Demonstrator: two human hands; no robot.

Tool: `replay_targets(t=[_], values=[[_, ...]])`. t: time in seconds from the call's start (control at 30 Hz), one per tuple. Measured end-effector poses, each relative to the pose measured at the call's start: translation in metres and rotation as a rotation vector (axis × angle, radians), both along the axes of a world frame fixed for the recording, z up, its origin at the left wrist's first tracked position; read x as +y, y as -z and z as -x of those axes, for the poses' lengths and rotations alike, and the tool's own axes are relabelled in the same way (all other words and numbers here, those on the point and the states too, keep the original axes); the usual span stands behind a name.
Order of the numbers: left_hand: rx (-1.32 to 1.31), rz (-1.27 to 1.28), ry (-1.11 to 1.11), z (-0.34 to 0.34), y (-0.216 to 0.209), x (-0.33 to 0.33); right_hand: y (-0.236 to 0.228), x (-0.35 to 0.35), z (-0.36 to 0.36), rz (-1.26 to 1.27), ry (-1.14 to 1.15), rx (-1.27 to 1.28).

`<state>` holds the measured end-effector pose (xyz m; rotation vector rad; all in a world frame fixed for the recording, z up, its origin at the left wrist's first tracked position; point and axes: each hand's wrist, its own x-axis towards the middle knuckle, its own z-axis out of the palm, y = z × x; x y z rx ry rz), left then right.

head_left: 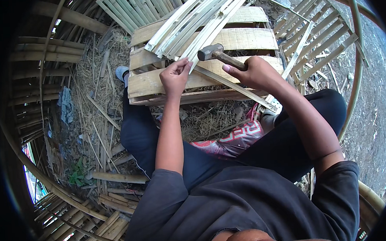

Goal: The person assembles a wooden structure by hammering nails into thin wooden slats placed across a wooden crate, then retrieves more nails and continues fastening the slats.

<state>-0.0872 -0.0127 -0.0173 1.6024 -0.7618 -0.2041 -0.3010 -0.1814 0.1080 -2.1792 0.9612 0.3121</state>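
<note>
My right hand [255,72] is wrapped round the wooden handle of a hammer [230,60], thumb laid along it. Its dark metal head hovers just above the slatted wooden crate [150,84] in front of me. Close to the left of the hammer, my left hand [175,78] is closed in a pinch, and what its fingertips hold is too small to make out. Those fingertips are at the near ends of several pale split bamboo strips [216,22], which lie slanting across the crate top. A narrow strip of wood [232,82] runs diagonally over the crate's near right part.
Bamboo slat panels [322,33] lean at the right, and others [132,11] lie behind the crate. Straw and bamboo scraps [100,111] cover the ground at left. A printed plastic sack [241,133] lies between my legs. Curved bamboo poles [358,70] arch at the right.
</note>
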Motion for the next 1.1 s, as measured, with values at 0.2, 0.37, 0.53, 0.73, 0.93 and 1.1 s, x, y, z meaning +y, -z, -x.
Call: replay_targets(t=[0.2,0.37,0.53,0.73,0.93,1.1], values=[[-0.31,-0.043,-0.013,0.002,-0.014,0.0,0.02,0.004,-0.007,-0.194,0.131,-0.224],[-0.263,-0.087,0.015,0.002,-0.016,0.003,0.008,0.019,-0.021,-0.481,0.171,-0.252],[-0.697,-0.133,-0.103,0.003,-0.025,0.0,0.007,0.017,-0.024,-0.58,0.192,-0.307],[-0.486,-0.18,0.066,-0.009,-0.013,0.001,0.021,0.017,-0.029,-0.017,-0.156,-0.264],[-0.409,-0.115,0.048,-0.002,-0.019,-0.004,0.073,0.02,-0.024,0.252,-0.181,-0.374],[-0.365,-0.145,0.051,-0.003,-0.023,-0.003,0.074,0.023,-0.026,0.169,-0.203,-0.265]])
